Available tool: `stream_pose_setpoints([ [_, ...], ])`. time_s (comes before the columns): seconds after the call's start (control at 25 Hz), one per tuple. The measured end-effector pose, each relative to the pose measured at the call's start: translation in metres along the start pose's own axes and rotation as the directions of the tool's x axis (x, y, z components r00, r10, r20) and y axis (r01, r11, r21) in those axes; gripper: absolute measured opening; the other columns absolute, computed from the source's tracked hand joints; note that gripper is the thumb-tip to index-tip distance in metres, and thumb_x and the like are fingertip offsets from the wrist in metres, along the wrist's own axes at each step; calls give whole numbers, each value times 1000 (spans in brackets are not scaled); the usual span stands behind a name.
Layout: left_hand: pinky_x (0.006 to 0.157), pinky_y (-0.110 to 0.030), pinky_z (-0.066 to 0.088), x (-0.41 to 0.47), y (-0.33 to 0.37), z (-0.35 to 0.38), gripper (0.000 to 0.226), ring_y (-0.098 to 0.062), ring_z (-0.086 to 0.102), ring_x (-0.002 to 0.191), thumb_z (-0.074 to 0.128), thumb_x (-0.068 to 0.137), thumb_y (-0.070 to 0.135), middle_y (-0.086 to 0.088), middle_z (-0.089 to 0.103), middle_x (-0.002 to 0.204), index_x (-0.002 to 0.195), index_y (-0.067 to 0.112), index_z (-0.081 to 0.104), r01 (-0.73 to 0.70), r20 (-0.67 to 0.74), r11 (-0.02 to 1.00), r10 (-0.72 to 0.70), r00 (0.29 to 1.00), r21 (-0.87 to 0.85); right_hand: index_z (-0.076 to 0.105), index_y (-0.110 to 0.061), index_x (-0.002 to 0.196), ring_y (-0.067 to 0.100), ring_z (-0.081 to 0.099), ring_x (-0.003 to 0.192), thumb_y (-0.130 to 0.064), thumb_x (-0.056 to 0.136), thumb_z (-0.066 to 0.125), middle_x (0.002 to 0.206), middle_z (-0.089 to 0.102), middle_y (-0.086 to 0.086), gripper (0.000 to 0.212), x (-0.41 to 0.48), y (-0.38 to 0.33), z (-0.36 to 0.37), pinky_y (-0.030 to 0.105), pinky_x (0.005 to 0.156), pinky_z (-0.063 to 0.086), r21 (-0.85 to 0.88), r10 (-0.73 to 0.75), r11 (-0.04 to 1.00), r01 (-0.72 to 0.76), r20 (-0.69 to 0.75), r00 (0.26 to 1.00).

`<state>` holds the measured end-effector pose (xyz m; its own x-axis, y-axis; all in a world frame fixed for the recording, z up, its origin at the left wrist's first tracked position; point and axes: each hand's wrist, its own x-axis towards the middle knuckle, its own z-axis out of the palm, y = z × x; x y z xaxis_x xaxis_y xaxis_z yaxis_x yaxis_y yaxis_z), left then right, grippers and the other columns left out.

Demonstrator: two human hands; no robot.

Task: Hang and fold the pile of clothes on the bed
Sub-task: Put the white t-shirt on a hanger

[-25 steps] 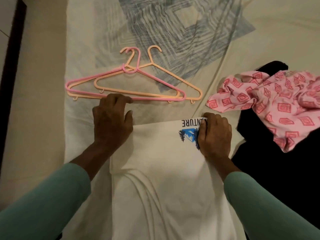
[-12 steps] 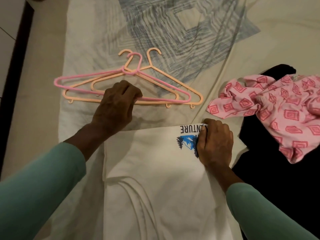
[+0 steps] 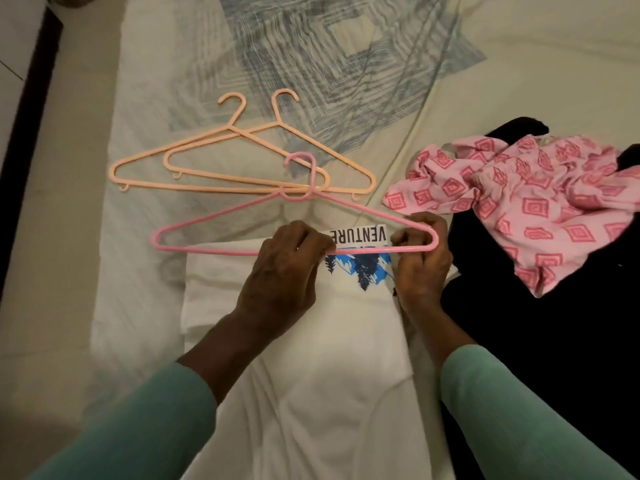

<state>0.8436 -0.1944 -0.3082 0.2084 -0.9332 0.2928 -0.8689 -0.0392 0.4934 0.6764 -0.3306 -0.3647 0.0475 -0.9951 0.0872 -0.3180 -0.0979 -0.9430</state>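
Cream bedding [image 3: 519, 64] with a blue-grey pattern carries a folded white shirt [image 3: 329, 358] at its near edge, printed side up. You hold a pink hanger [image 3: 221, 213] across the shirt's far fold: your left hand [image 3: 284, 275] curls round the bottom bar near its middle, and your right hand [image 3: 420, 268] grips the bar's right end. Two peach hangers [image 3: 207, 187] lie overlapped just beyond, and a pink patterned garment [image 3: 540, 202] rests on black cloth [image 3: 554, 341] toward the right edge.

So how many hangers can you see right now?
3. The pink hanger is in the left hand and right hand, over the white T-shirt; two peach hangers lie overlapping on the bed beyond. Others may hide under clothes.
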Motion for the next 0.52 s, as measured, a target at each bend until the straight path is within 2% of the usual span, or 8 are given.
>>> stream_pose_setpoints([
  [0.08, 72, -46, 50, -1, -1, 13, 14, -27, 56, 87, 54, 100, 12, -8, 59, 99, 105, 9, 66, 85, 16, 996, -84, 996, -31, 62, -23, 99, 19, 69, 70, -24, 106, 43, 78, 73, 4, 20, 7, -4, -5, 36, 70, 55, 213, 154, 968, -134, -80, 985],
  [0.16, 71, -42, 52, -1, -5, 19, 9, -21, 54, 88, 63, 97, 11, -7, 60, 101, 105, 11, 67, 188, 43, 982, -187, 981, -19, 61, -15, 102, 14, 65, 60, -30, 111, 38, 77, 71, 10, 28, 12, -5, -8, 31, 62, 54, 322, 281, 917, -237, -98, 955],
  [0.2, 71, -39, 52, -1, -6, 20, 10, -18, 53, 90, 68, 96, 13, -6, 61, 103, 106, 13, 69, 221, 56, 975, -221, 974, -1, 60, -13, 106, 10, 64, 60, -34, 109, 42, 79, 71, 10, 28, 11, -5, -10, 29, 62, 53, 282, 284, 926, -251, -83, 955],
  [0.24, 72, -35, 48, -1, -6, 19, 12, -16, 51, 93, 71, 95, 18, -5, 62, 106, 106, 15, 70, 230, 60, 973, -231, 971, 30, 61, -13, 110, 5, 63, 63, -37, 106, 50, 84, 72, 9, 27, 8, -3, -11, 24, 65, 53, 166, 242, 959, -228, -68, 968],
  [0.32, 80, -33, 40, 0, -8, 17, 21, -19, 54, 102, 70, 95, 26, -5, 64, 115, 114, 17, 70, 195, 33, 973, -200, 979, 127, 62, -14, 116, 0, 61, 74, -35, 99, 65, 98, 70, 5, 28, -3, 1, -11, 21, 71, 54, -59, 87, 994, -88, -9, 996],
  [0.36, 86, -36, 41, 3, -10, 16, 28, -23, 56, 109, 70, 95, 27, -6, 64, 120, 121, 17, 67, 207, 21, 963, -213, 977, 172, 61, -15, 118, 3, 62, 79, -34, 96, 68, 103, 68, 4, 30, -7, 4, -9, 27, 74, 56, -105, 34, 994, -33, 1, 999],
  [0.44, 97, -43, 41, 14, -15, 12, 39, -29, 57, 117, 70, 95, 31, -8, 64, 126, 132, 18, 64, 312, 52, 919, -334, 941, 242, 60, -15, 119, 14, 63, 85, -32, 95, 68, 110, 66, 2, 31, -10, 8, -4, 40, 79, 58, -141, -12, 990, 8, -25, 1000],
  [0.52, 85, -35, 40, 18, -13, 4, 35, -26, 60, 101, 72, 96, 31, -10, 67, 115, 127, 16, 69, 288, 108, 922, -325, 940, 259, 59, -13, 120, 17, 63, 87, -30, 94, 68, 117, 61, 2, 33, -9, 2, -3, 44, 81, 57, -163, -4, 987, 2, -14, 1000],
])
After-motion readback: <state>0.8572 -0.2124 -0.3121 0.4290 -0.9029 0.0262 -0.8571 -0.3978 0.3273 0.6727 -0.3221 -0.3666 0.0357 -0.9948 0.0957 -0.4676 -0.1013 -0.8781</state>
